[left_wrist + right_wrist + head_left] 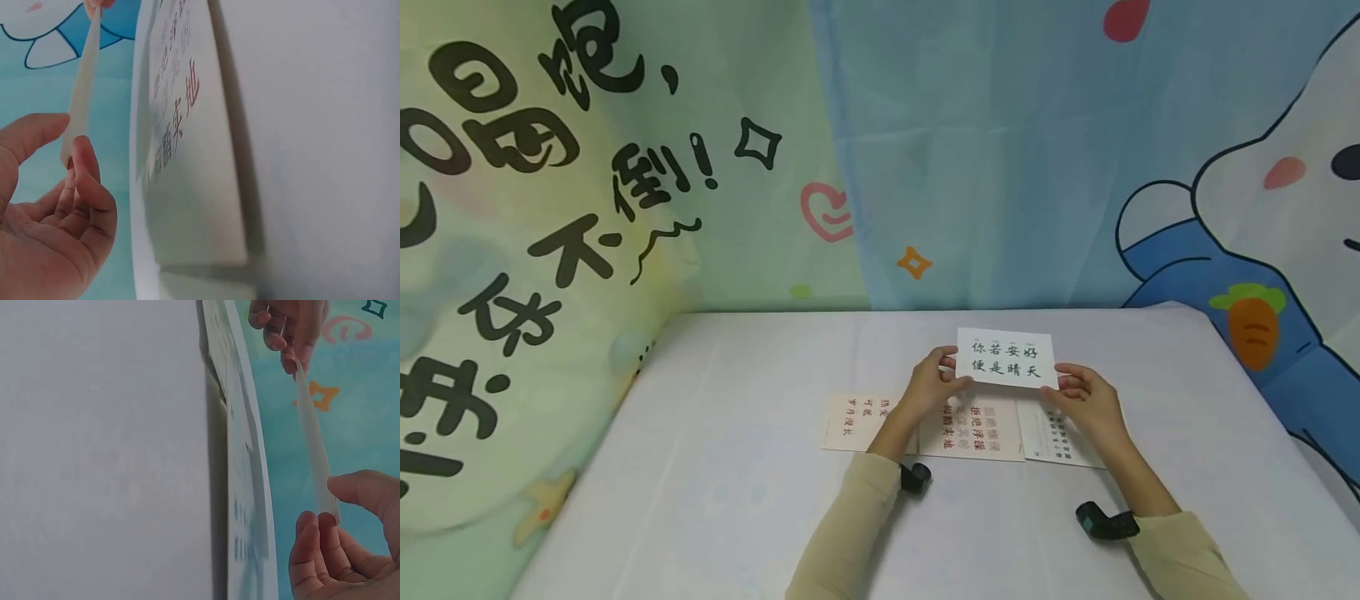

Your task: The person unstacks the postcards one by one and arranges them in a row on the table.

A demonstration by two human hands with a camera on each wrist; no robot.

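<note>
A white card (pixel 1004 358) with two rows of dark handwritten characters is held up above the table, its face toward the head camera. My left hand (pixel 936 383) pinches its left end between thumb and fingers, and my right hand (pixel 1084 400) pinches the right end. Both wrist views show the card (pixel 84 87) nearly edge-on, gripped at its two ends. Below it, a row of cards lies on the table: a pinkish one (pixel 848 425) at left, another pinkish card with red writing (pixel 970 446) in the middle, and a white one (pixel 1060 446) at right, each partly covered by my hands or arms.
The cards lie on a table with a white cloth (pixel 715 467). Behind it hangs a printed backdrop (pixel 1000 167) with cartoon figures and large characters. Black wrist cameras (pixel 1107 523) are strapped at both sleeves.
</note>
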